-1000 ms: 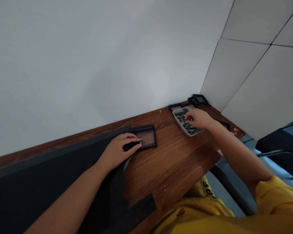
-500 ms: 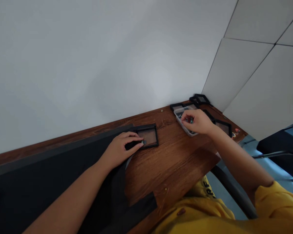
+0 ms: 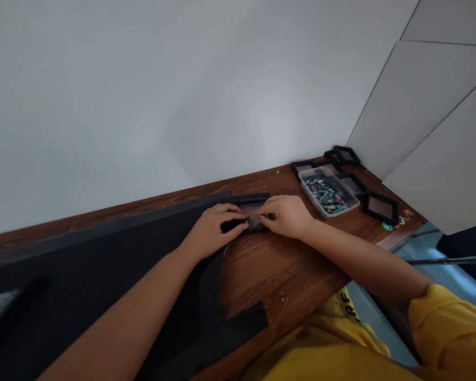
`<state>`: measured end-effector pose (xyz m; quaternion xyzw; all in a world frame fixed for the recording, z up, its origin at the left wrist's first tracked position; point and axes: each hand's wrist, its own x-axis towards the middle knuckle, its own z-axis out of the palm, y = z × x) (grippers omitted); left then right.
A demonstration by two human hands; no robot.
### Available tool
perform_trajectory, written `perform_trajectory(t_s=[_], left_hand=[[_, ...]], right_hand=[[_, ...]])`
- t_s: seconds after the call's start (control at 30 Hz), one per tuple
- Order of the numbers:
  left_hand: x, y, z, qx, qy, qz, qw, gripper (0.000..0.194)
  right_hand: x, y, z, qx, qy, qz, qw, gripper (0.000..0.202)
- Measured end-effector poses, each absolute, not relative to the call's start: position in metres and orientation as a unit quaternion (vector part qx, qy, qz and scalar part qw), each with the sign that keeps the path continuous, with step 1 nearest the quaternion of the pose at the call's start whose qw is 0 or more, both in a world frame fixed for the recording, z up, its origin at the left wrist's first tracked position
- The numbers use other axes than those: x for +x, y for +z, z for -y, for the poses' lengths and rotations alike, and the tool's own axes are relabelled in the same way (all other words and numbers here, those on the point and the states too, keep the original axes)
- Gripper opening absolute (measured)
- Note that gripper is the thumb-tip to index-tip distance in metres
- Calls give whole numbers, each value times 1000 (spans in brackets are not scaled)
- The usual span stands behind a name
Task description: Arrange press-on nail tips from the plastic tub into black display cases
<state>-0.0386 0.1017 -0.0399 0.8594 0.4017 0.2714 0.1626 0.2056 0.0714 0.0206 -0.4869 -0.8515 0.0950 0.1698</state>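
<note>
A black-rimmed frame [image 3: 255, 197] lies on the wooden table beside the dark mat. My left hand [image 3: 216, 227] reaches over its left side, thumb and fingertips closing around a small dark green piece [image 3: 247, 221] inside the frame. Over the frame's right side is my right hand [image 3: 287, 216], its fingertips pinched together; whatever they hold is too small to make out. To the right stands a clear plastic box [image 3: 356, 204] with many small green, white and reddish pieces [image 3: 326, 196] in it.
Several more black frames [image 3: 382, 207] lie around the box at the right. Small coloured items [image 3: 387, 226] sit near the table's right edge. A black mat [image 3: 115, 254] covers the left, and the wall [image 3: 143, 106] rises behind the table [image 3: 262, 259].
My right hand has left the plastic box and moved left to the frame beside my left hand. The box's contents now show. The whole view has shifted slightly.
</note>
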Motion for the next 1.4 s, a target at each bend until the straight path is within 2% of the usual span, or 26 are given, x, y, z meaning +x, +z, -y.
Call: perform_trajectory(t_s=[0.17,0.8,1.1,1.4], left_hand=[[-39,-39,-101,859,264,-405,169,40],[-39,-37,-101,851,272,-408,185,42],[-39,-38,-101,848,289,-402,187,46],[-39,-37,-101,852,279,-401,189,42]], right_hand=[[197,18,-71,-513,78,846,125,16],[204,14,-72,-497,139,837,181,20],[199,11,-74,-483,125,853,151,19],[197,13,-74,-521,110,836,133,19]])
